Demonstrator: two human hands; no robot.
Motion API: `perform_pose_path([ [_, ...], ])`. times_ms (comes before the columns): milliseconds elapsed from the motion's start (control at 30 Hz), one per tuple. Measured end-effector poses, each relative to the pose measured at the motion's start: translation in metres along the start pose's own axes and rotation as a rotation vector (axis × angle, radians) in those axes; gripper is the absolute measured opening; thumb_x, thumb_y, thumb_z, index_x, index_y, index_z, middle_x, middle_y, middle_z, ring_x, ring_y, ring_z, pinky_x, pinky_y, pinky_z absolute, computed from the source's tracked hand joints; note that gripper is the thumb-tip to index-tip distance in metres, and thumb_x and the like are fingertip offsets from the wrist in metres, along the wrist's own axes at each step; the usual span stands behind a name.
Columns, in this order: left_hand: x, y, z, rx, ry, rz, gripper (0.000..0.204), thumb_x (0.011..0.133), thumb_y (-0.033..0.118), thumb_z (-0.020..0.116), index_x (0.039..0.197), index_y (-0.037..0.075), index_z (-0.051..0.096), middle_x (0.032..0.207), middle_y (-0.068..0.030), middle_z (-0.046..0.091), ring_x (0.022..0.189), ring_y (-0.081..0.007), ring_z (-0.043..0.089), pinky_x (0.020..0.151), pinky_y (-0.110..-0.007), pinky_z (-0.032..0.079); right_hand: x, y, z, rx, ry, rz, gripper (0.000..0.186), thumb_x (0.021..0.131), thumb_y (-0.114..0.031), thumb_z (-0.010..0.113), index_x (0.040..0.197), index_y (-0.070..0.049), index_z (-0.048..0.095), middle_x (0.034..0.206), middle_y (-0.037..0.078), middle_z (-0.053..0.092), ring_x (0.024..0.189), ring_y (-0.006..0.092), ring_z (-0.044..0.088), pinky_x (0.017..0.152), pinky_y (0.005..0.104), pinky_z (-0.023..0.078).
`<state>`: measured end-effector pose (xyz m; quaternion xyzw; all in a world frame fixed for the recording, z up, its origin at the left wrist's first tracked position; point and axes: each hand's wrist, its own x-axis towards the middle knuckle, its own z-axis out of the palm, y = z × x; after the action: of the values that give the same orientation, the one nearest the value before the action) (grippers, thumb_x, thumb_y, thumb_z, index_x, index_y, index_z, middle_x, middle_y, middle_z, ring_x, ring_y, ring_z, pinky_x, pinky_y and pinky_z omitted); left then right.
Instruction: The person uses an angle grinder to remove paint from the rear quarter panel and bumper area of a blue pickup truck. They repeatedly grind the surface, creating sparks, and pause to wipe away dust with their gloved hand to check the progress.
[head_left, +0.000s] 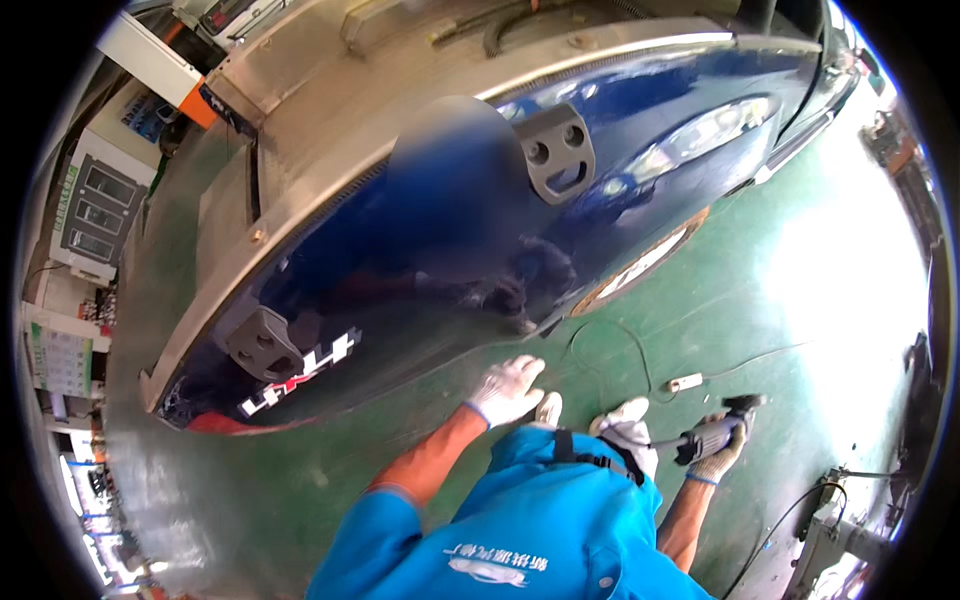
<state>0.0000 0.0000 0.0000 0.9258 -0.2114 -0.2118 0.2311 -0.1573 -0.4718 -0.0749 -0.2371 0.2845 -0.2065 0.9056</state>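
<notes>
My left hand (pixel 505 392), in a white glove, hangs below the dark blue vehicle panel (pixel 350 250) with its fingers loosely bent and apart, holding nothing. My right hand (pixel 718 460), also gloved, grips a grey-black corded power tool (pixel 708 438) out at my right side, its head turned away from me. Two dark slotted brackets (pixel 560 135) are fixed on the panel, one near each end, with a white-and-red decal beside the lower left one. Part of the panel is blurred.
A metal vehicle bed (pixel 270 110) runs above the panel. On the green floor (pixel 790 400) lie a looping cable and a white power strip (pixel 686 382). Metal equipment with a hose (pixel 830 530) stands at lower right. Shelving and doors line the far left.
</notes>
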Motion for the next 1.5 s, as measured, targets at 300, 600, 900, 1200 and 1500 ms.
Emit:
perform_pose_path([
  [300,-0.093,-0.02,-0.103,-0.043,0.766,0.208,0.049,0.093,0.025,0.076,0.137,0.007,0.061,0.135,-0.0194,0.067,0.122,-0.0405,0.067,0.1,-0.048,0.057,-0.106,0.039,0.02,0.113,0.106,-0.058,0.051,0.09,-0.04,0.078,0.105,0.005,0.058,0.09,0.014,0.065,0.081,0.0292,0.064,0.08,0.0444,0.058],
  [600,-0.213,-0.081,-0.119,0.152,0.73,-0.117,0.052,0.093,0.031,0.075,0.138,0.009,0.062,0.138,-0.0172,0.066,0.124,-0.0393,0.066,0.101,-0.05,0.056,-0.231,0.092,-0.072,0.238,0.092,-0.075,0.052,0.091,-0.04,0.078,0.111,0.003,0.058,0.098,0.013,0.065,0.082,0.0277,0.064,0.081,0.0421,0.058],
  [900,-0.283,-0.155,-0.137,0.226,0.769,-0.315,0.033,0.091,0.026,0.074,0.12,0.01,0.072,0.111,-0.0124,0.074,0.105,-0.0313,0.074,0.093,-0.046,0.058,-0.33,0.149,-0.157,0.321,0.175,-0.093,0.054,0.091,-0.042,0.077,0.118,0.002,0.061,0.096,0.014,0.071,0.083,0.0317,0.069,0.08,0.0453,0.061],
  [1200,-0.3,-0.145,-0.143,0.399,0.596,-0.105,0.043,0.091,0.029,0.072,0.129,0.009,0.067,0.126,-0.0155,0.07,0.12,-0.0359,0.067,0.101,-0.048,0.055,-0.359,0.159,-0.159,0.242,0.112,-0.207,0.053,0.091,-0.041,0.079,0.117,0.001,0.061,0.096,0.015,0.069,0.086,0.0295,0.068,0.087,0.0428,0.059],
  [1500,-0.388,-0.15,-0.277,1.016,1.057,0.235,0.059,0.089,0.025,0.074,0.142,0.003,0.063,0.153,-0.0221,0.056,0.142,-0.042,0.053,0.122,-0.058,0.038,-0.365,0.209,-0.124,0.323,0.077,-0.254,0.06,0.093,-0.04,0.078,0.127,0.004,0.054,0.105,0.017,0.066,0.092,0.0293,0.066,0.088,0.0419,0.059],
])
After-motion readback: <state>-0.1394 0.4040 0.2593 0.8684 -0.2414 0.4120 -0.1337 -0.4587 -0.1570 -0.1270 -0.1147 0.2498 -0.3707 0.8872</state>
